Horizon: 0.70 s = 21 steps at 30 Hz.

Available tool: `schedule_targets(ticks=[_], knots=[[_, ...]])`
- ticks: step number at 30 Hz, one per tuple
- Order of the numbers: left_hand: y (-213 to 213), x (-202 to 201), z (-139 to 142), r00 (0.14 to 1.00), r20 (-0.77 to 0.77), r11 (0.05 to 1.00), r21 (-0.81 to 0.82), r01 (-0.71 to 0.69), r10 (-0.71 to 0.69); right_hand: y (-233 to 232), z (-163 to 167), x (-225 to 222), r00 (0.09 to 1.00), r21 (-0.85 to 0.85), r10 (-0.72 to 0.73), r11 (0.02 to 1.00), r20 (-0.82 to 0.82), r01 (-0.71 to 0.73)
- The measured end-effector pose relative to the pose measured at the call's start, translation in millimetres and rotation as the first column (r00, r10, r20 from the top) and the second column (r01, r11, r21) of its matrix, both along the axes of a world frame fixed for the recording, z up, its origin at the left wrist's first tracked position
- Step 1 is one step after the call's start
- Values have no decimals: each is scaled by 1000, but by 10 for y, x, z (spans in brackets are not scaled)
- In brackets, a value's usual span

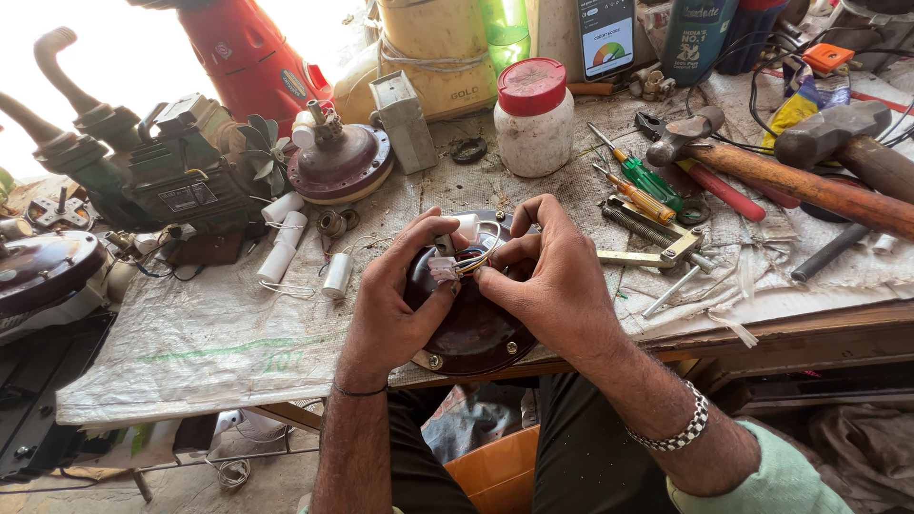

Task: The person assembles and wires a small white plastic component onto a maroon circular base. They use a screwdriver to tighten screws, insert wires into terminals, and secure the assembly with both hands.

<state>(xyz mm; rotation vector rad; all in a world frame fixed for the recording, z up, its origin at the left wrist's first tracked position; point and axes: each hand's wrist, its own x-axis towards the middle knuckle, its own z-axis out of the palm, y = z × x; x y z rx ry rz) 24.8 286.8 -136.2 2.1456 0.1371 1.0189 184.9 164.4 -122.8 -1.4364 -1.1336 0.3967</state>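
**Both hands on the fan motor wires**

Near edge of the tabletop (pixel 190 352): a dark maroon round metal motor housing (pixel 473 328). Left hand (pixel 395 300) has its grip pinched on the small white wire connector (pixel 444 268); right hand (pixel 547 276) pinches the coloured wires (pixel 473 262) beside it. Fingers hide the housing's top. Right: yellow and green screwdrivers (pixel 640 187), wooden-handled hammers (pixel 762 167). Further back, a white plastic jar with red lid (pixel 533 119), contents unclear.
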Motion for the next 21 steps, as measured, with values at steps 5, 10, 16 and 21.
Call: schedule_targets(ticks=[5,10,16,21], knots=[[1,8,1,1000,-4,1000,-5,-4,3,3,2,-5,1000,-30,0,1000,-3,0],[-16,3,12,1000,-5,1000,5,-21,21,-1,6,1,999,-21,4,1000,37,-4],[-22,13,37,1000,2,999,39,-15,15,-5,16,14,999,-22,33,999,3,-33],[-18,17,39,1000,9,999,48,-12,11,-6,13,34,998,-31,47,998,32,-46]])
